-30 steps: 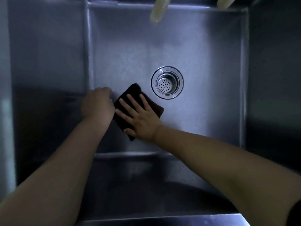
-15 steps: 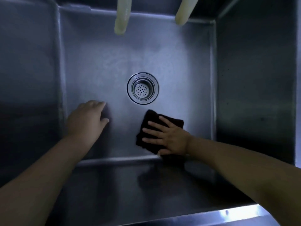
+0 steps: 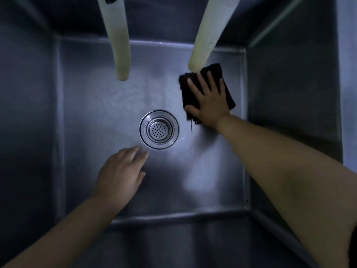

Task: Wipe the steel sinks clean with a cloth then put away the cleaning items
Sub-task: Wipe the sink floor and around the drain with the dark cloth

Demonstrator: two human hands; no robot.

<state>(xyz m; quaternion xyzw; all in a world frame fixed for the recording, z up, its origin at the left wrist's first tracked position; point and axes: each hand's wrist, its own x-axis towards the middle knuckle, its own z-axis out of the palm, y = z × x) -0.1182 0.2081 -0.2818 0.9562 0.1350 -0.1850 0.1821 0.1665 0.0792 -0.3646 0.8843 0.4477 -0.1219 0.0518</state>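
Observation:
I look straight down into a deep steel sink (image 3: 96, 105) with a round perforated drain strainer (image 3: 158, 129) near the middle of its floor. A dark folded cloth (image 3: 228, 93) lies flat on the sink floor at the far right, close to the right wall. My right hand (image 3: 209, 101) presses on it with the palm down and the fingers spread. My left hand (image 3: 121, 174) rests on the bare sink floor just below and left of the drain, fingers loosely apart, holding nothing.
Two pale hoses hang down into the sink from the top: the left hose (image 3: 118, 41) ends above the floor, and the right hose (image 3: 208, 33) ends just above the cloth's far edge. Steel walls enclose all sides.
My right hand has slid the cloth from the near left of the drain across to the near right, then up to the far right corner. My left hand shifted toward the drain.

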